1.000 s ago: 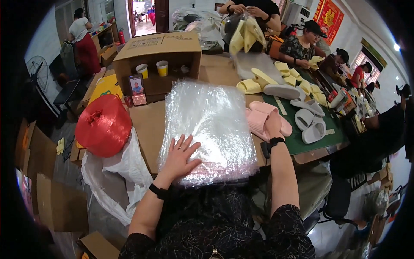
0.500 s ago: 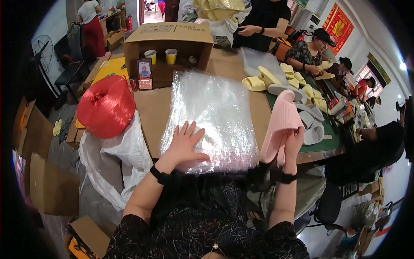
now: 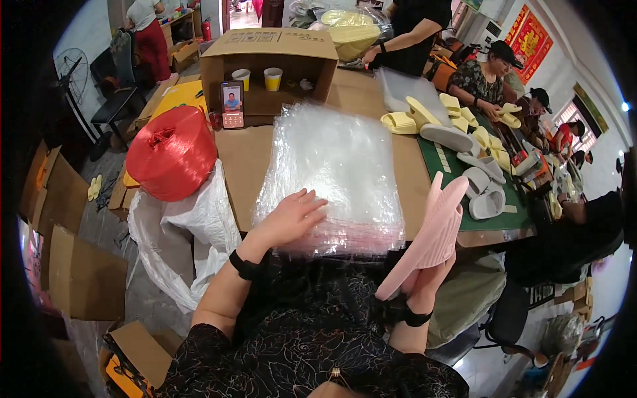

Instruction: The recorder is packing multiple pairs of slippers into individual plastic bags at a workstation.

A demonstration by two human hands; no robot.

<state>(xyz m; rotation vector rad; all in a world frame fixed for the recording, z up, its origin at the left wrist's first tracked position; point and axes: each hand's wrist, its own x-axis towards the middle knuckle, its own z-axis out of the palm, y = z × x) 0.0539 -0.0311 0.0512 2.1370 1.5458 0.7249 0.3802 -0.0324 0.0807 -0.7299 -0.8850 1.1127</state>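
Plainly, an entry for a bench set with packing goods and footwear. Item one: pink slippers (image 3: 431, 235), held in the right hand (image 3: 434, 278) over the near right table edge, toes up and tilted. The fingers appear closed around the pair, though mostly hidden behind it; one grasp probably keeps both slippers together. Item two: a stack of clear plastic bags (image 3: 338, 152), flat at the middle of the cardboard-covered table (image 3: 411, 169). The left hand (image 3: 292, 219) lies on its near left part, fingers extended and gripping nothing, presumably to steady the slick sheets. Far left: an open carton (image 3: 272, 50), its mouth facing near, sheltering paper cups (image 3: 273, 79); a phone (image 3: 232, 103) stands upright before it, its screen likely turned for viewing. Left: a red twine roll (image 3: 172, 156), above a white sack (image 3: 199, 245). Right: grey slippers (image 3: 488, 202) on a green mat (image 3: 517, 219), yellow slippers (image 3: 419, 113) farther off, seemingly kept clear of the bags.
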